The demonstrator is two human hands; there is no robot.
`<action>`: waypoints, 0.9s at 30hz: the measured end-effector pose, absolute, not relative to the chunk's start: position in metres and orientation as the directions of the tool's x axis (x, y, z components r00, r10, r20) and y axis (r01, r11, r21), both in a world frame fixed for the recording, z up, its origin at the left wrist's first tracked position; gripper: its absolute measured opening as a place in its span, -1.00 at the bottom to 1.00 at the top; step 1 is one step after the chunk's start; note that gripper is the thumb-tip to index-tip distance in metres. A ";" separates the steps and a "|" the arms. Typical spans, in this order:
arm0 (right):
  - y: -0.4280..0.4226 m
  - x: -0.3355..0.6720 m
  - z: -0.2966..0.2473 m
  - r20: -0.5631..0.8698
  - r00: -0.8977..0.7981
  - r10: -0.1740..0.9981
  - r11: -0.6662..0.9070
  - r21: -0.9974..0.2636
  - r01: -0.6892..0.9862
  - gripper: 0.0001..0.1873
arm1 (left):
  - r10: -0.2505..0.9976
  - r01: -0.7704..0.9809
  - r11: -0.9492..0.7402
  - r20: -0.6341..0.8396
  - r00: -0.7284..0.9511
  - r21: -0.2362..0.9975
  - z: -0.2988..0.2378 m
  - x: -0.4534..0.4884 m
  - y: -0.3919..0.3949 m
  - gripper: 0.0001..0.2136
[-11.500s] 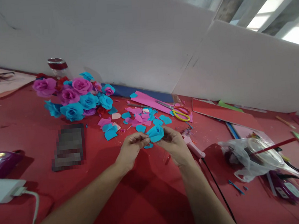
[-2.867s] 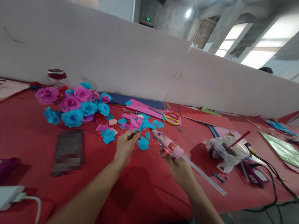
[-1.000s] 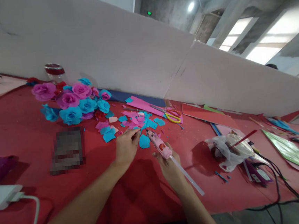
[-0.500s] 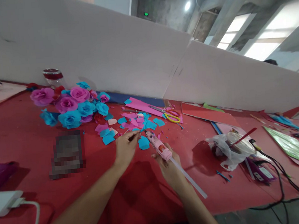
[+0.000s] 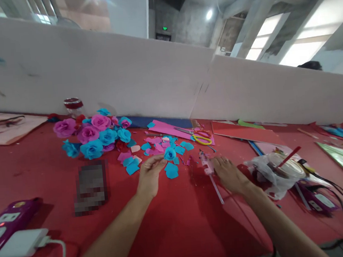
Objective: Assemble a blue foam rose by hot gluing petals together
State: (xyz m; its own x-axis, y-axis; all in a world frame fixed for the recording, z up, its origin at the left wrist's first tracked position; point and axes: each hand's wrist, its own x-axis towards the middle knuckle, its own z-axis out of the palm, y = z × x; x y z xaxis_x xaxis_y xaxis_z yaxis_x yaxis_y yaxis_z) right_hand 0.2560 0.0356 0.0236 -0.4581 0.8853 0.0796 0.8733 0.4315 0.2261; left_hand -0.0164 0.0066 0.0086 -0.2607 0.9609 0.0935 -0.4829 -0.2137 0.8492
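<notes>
A small blue paper rose (image 5: 169, 154) is pinched in the fingers of my left hand (image 5: 149, 173), above the loose petals. Just below the rose, a single blue paper petal (image 5: 171, 171) lies on the table. My right hand (image 5: 228, 174) is low over the tabletop, palm down, its fingers curled at the side of a pink glue gun (image 5: 206, 163). The gun's handle is hidden under that hand. A clear glue stick (image 5: 217, 189) sticks out of its back end.
Pink and blue paper petals (image 5: 155, 148) lie scattered beyond my hands, by yellow-and-red-handled scissors (image 5: 201, 138). A bunch of paper roses (image 5: 91, 149) stands left. Right are a plastic bag (image 5: 264, 172) with a cup and a power strip (image 5: 315, 198). Another power strip (image 5: 13, 218) lies left.
My right hand and the glue gun have moved right, away from my left hand. The blue rose now shows facing up in my left fingers. The view has shifted slightly.
</notes>
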 end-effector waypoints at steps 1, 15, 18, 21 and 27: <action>0.042 0.263 0.022 0.054 -0.457 0.888 0.427 0.277 0.861 -0.54 | 0.962 -0.476 -0.229 0.121 -0.246 0.849 0.010 -0.017 0.007 -0.89; 0.029 0.187 0.056 0.349 -0.236 0.907 0.341 -0.280 0.897 -0.69 | 0.898 -0.579 -0.245 -0.043 -0.438 0.777 0.002 -0.033 0.024 -0.88; 0.029 0.152 0.050 0.206 -0.288 0.935 0.350 -0.408 0.843 -0.76 | 0.859 -0.601 -0.264 -0.099 -0.502 0.755 0.004 -0.043 0.027 -0.86; 0.030 0.130 0.036 0.045 -0.307 0.951 0.305 -0.316 0.898 -0.80 | 0.836 -0.562 -0.285 -0.085 -0.542 0.776 0.009 -0.053 0.028 -0.85; 0.046 0.120 0.020 -0.022 -0.344 0.939 0.324 -0.280 0.904 -0.71 | 0.697 -0.453 -0.444 -0.020 -0.716 0.773 0.022 -0.077 0.032 -0.87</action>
